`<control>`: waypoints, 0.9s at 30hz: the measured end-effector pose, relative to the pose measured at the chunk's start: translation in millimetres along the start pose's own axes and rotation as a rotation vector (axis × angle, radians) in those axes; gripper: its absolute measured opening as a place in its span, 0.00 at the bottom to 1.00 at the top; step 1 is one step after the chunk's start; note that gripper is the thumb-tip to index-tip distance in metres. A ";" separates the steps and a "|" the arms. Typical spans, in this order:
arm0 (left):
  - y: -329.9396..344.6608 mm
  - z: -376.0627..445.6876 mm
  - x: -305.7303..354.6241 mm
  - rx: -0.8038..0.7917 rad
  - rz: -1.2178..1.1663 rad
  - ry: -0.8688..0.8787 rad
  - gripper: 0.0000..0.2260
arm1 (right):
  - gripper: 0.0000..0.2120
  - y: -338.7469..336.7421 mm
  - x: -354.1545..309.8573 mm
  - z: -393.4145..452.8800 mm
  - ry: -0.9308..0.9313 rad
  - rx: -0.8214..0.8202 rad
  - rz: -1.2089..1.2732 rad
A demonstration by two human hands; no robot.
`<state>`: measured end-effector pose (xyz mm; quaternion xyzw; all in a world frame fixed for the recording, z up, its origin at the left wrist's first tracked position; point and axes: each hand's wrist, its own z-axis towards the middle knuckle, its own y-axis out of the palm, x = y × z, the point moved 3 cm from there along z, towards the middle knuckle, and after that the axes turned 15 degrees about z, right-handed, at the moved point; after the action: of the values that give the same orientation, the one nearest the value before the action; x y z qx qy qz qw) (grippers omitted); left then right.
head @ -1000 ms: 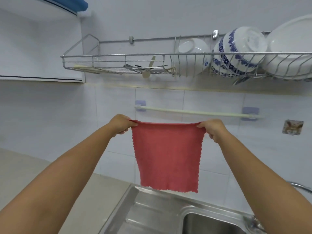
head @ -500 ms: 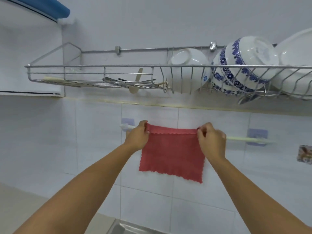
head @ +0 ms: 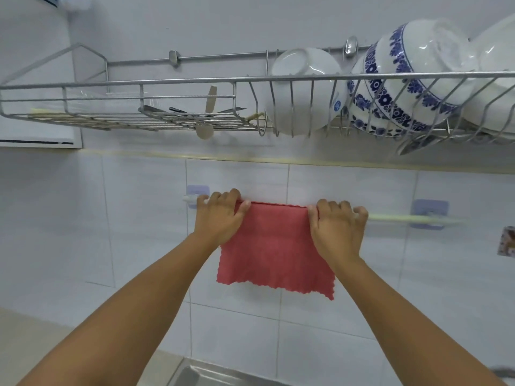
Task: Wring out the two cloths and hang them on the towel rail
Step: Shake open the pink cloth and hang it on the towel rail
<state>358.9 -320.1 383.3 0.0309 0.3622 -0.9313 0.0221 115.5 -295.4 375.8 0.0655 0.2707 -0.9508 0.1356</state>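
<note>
A red cloth [head: 274, 246] with scalloped edges hangs down the tiled wall, its top edge folded over the pale towel rail [head: 398, 218]. My left hand [head: 220, 215] grips the cloth's top left corner at the rail. My right hand [head: 337, 227] grips the top right corner, fingers curled over the rail. The rail runs between two lilac wall mounts [head: 430, 213]; its middle is hidden by the cloth and my hands. No second cloth is in view.
A wire dish rack [head: 167, 84] juts from the wall just above, holding utensils [head: 192, 110], a white bowl [head: 303, 87] and blue-patterned bowls [head: 412, 76]. A steel sink edge [head: 195, 371] shows at the bottom. A small hook plate [head: 507, 240] sits at far right.
Both hands raised the spread cloth from above the sink up to the rail and draped its top edge over it; the view moved closer to the wall.
</note>
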 end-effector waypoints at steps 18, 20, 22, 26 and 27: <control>5.4 2.5 -5.6 -0.008 0.083 0.023 0.24 | 0.12 -11.1 33.2 -6.0 0.009 0.121 0.203; 2.8 9.1 -5.5 -0.081 0.088 0.017 0.26 | 0.12 -12.2 33.8 -6.1 0.007 0.110 0.158; 1.0 15.4 -5.2 -0.151 0.121 0.045 0.27 | 0.12 -13.3 34.8 -5.3 0.017 0.105 0.123; 3.9 14.7 -6.0 -0.123 0.098 0.032 0.22 | 0.14 -14.3 38.4 -0.7 0.056 0.120 0.117; 2.5 12.0 -5.8 -0.060 0.077 0.001 0.21 | 0.14 -15.0 37.6 1.9 0.067 0.123 0.130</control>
<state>364.4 -329.9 390.9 0.0445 0.3887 -0.9184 0.0588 75.1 -292.5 377.4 0.1228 0.2114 -0.9521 0.1835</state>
